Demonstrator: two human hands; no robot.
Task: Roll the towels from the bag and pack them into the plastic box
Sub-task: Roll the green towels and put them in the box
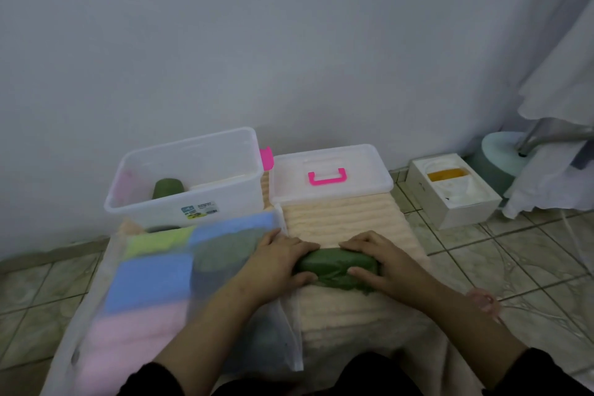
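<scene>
**Green towel roll, held two-handed on peach mat**

Green towel roll (337, 265): mid-mat on the peach ribbed mat (340, 219). Left hand (283, 262) and right hand (379, 262) each curl round one end. Clear plastic box (186, 177): mat's far-left corner, one green roll (167, 189) inside. Mesh bag (151, 283) of folded towels: left edge. Lid (329, 175): far edge.
</scene>
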